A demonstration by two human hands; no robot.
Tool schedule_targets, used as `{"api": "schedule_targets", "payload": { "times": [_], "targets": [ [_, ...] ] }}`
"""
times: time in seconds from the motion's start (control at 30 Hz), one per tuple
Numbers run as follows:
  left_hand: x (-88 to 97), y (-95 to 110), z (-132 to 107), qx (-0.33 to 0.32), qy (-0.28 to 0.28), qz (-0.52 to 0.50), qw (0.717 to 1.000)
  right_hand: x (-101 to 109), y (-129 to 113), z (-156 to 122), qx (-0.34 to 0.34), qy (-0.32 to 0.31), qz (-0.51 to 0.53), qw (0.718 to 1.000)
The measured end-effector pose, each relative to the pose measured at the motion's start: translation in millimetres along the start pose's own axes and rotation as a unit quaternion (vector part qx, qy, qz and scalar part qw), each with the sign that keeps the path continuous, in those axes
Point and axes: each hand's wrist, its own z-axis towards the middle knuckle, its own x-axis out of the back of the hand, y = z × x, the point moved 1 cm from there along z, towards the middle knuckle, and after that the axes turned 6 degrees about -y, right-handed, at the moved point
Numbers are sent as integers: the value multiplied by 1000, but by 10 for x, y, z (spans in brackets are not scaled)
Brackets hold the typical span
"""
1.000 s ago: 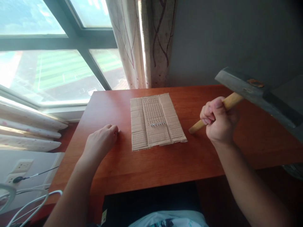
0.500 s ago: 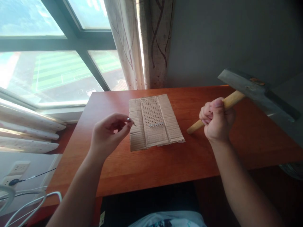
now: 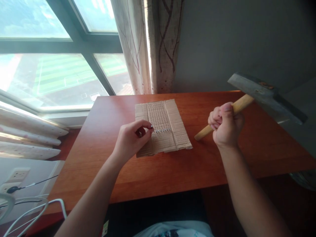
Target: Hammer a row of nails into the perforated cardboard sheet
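Note:
Thumb and forefinger of my left hand (image 3: pixel 133 138) pinch a small nail (image 3: pixel 152 127) over the left part of a cardboard sheet (image 3: pixel 181 131). The sheet lies on the table and carries a grid of dark holes (image 3: pixel 158 115). Along the grid's near edge runs a row of several silvery nails (image 3: pixel 164 130), close to my left fingertips. My right hand (image 3: pixel 227 125) is wrapped round the wooden handle of a hammer (image 3: pixel 243 103), raised to the right of the cardboard. The hammer's metal head (image 3: pixel 266 93) points up and right.
A reddish-brown wooden table (image 3: pixel 172 171) spans the view, with a window (image 3: pixel 59 75) and curtains (image 3: pixel 133 42) beyond it. White cables (image 3: pixel 34 214) and a wall socket (image 3: pixel 18 175) are at lower left. A grey wall (image 3: pixel 222 42) stands behind.
My left hand has moved right with the nail, from beside the cardboard's left edge to the left end of the nail row. My right hand and the hammer have hardly moved.

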Motion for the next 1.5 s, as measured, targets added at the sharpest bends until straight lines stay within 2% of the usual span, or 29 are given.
{"api": "schedule_targets", "payload": {
  "times": [0.6,0.93,1.03,1.1,1.2,1.27,1.33,1.4,1.5],
  "targets": [
    [-1,90,13,-28,1,61,998,22,-5,1,1,12,-19,1000],
    [-34,39,6,-36,4,56,998,-52,-32,-46,-6,-16,-59,998],
    [-41,30,2,-35,6,45,998,-72,-68,-86,-45,-61,-104,992],
    [-46,18,-2,-34,9,41,999,-78,-107,-116,-79,-118,-183,973],
    [-59,-10,-9,-35,16,40,998,-100,-188,-140,-103,-229,-326,911],
    [-70,-31,-13,-39,20,40,998,-140,-250,-139,-112,-307,-368,871],
    [-81,-47,-14,-44,23,40,998,-202,-317,-128,-122,-370,-368,844],
    [-90,-57,-15,-48,25,38,998,-279,-389,-109,-115,-402,-372,829],
    [-98,-61,-18,-47,27,34,998,-401,-499,-77,-76,-399,-410,817]
  ]
}}
